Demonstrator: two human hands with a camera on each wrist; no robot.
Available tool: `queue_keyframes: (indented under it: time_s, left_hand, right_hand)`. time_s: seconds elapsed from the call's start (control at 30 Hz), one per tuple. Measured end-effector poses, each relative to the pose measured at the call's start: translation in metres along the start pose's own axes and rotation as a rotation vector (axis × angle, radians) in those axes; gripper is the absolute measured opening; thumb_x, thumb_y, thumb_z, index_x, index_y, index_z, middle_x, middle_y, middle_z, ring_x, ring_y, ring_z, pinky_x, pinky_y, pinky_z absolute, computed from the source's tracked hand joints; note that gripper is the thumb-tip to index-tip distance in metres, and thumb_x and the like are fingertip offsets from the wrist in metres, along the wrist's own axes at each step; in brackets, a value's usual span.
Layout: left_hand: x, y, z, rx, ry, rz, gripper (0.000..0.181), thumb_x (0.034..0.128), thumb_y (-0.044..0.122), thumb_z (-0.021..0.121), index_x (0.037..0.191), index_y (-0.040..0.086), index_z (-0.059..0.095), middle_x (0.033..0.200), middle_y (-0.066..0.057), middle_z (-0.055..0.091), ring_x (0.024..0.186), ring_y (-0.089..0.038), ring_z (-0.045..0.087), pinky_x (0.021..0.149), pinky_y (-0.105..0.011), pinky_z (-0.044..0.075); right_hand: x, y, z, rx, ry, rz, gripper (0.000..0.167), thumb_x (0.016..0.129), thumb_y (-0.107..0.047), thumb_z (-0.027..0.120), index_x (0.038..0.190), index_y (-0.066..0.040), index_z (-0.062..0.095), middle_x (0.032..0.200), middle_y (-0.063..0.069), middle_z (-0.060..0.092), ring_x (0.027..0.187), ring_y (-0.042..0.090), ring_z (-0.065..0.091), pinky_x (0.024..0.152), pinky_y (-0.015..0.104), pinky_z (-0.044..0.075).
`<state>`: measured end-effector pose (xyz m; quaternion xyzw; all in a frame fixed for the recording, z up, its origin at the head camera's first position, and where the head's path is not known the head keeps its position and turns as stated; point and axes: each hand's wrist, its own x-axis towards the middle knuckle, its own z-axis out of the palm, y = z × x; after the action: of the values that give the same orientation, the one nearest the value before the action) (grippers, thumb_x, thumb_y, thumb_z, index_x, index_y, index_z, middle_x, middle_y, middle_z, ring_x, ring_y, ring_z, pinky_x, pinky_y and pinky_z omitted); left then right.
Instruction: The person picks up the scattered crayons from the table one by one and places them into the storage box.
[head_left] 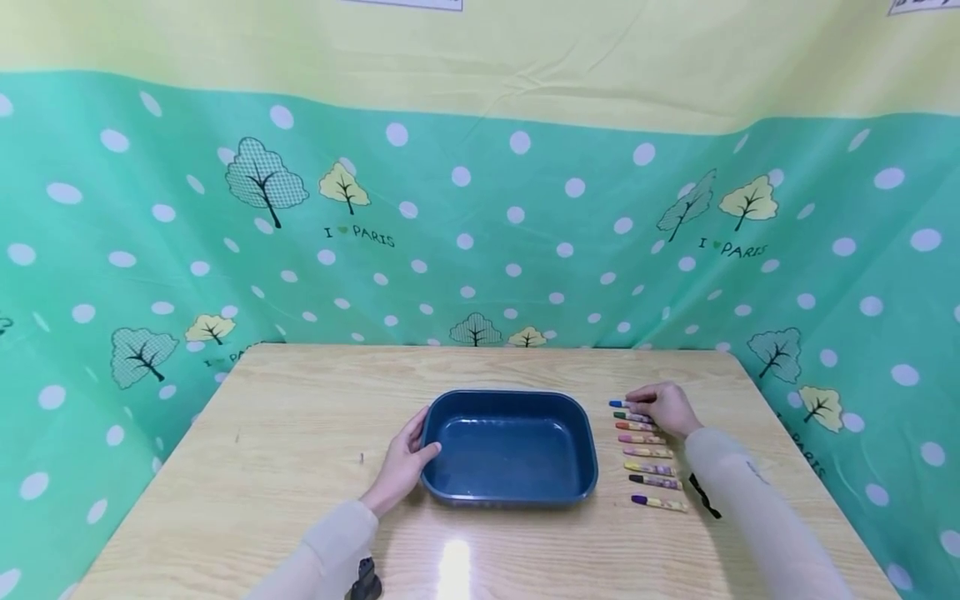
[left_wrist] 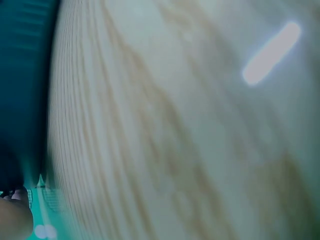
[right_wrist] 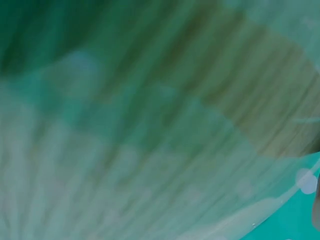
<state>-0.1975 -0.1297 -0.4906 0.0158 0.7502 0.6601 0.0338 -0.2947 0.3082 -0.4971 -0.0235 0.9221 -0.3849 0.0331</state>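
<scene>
A dark blue rectangular bin (head_left: 510, 494) stands on the table, its inside bare. My left hand (head_left: 402, 463) grips the bin's left wall, thumb over the rim; in the left wrist view the bin (left_wrist: 22, 75) fills the left edge, with part of the hand (left_wrist: 15, 215) below. To the bin's right, several crayons lie in a column. My right hand (head_left: 666, 407) is at the far end, its fingertips pinching the blue-tipped crayon (head_left: 619, 404). Nearer me lie an orange one (head_left: 636, 427), a yellow one (head_left: 649, 468) and a purple-tipped one (head_left: 658, 502). The right wrist view is blurred.
The wooden table (head_left: 300, 433) ends against a green dotted curtain (head_left: 420, 225) at the back and sides. A black strap (head_left: 705, 497) shows beside the right sleeve, and a black object (head_left: 366, 580) beside the left sleeve.
</scene>
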Motion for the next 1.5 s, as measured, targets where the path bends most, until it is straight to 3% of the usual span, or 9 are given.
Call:
queue_keyframes:
  time_s: [0.4,0.6,0.83,1.07,1.27,1.5]
  left_hand:
    - [-0.004,-0.002,0.001,0.002,-0.003,0.016,0.063,0.0853,-0.002,0.052,0.143,0.001,0.026,0.145,-0.025,0.029,0.127,-0.041,0.039,0.103,-0.047,0.035]
    - [-0.003,0.000,0.000,0.008,0.000,0.001,0.064,0.0852,-0.002,0.052,0.143,0.002,0.025,0.144,-0.026,0.029,0.126,-0.041,0.039,0.103,-0.047,0.037]
    - [0.000,-0.001,0.000,0.022,0.007,0.004,0.064,0.0849,-0.002,0.052,0.143,0.002,0.026,0.144,-0.026,0.030,0.127,-0.040,0.039,0.104,-0.047,0.035]
    - [0.002,-0.003,-0.002,0.006,0.005,0.002,0.064,0.0848,-0.003,0.052,0.143,0.002,0.026,0.144,-0.026,0.030,0.128,-0.040,0.037,0.104,-0.047,0.035]
    - [0.002,-0.002,-0.001,-0.001,-0.015,0.000,0.064,0.0853,-0.002,0.052,0.143,0.003,0.026,0.145,-0.025,0.029,0.130,-0.039,0.034,0.105,-0.047,0.033]
    - [0.001,-0.002,0.000,-0.020,0.001,-0.002,0.064,0.0839,-0.004,0.052,0.142,0.003,0.028,0.144,-0.024,0.031,0.130,-0.038,0.036,0.105,-0.046,0.033]
  right_hand:
    - [-0.006,-0.007,-0.007,0.121,-0.019,0.045,0.029,0.082,-0.018,0.067,0.107,-0.003,0.067,0.111,0.019,0.063,0.095,0.024,0.063,0.078,0.032,0.056]
    - [-0.012,-0.027,-0.013,0.095,-0.004,0.025,0.036,0.081,-0.029,0.067,0.110,-0.007,0.067,0.114,0.015,0.064,0.105,0.029,0.059,0.087,0.039,0.053]
    - [-0.021,-0.058,-0.013,0.118,0.026,-0.036,0.037,0.080,-0.033,0.068,0.109,-0.010,0.068,0.111,0.012,0.066,0.098,0.023,0.064,0.082,0.037,0.056]
    - [-0.030,-0.095,0.000,0.183,0.059,-0.123,0.035,0.080,-0.030,0.069,0.107,-0.007,0.069,0.105,0.013,0.068,0.085,0.010,0.066,0.075,0.031,0.058]
    - [-0.036,-0.118,0.017,0.232,0.019,-0.171,0.031,0.080,-0.021,0.070,0.106,-0.004,0.069,0.103,0.012,0.069,0.086,0.015,0.066,0.070,0.020,0.056]
    - [-0.037,-0.133,0.042,0.260,-0.034,-0.161,0.029,0.078,-0.020,0.072,0.104,-0.006,0.070,0.103,0.009,0.069,0.091,0.020,0.065,0.071,0.021,0.057]
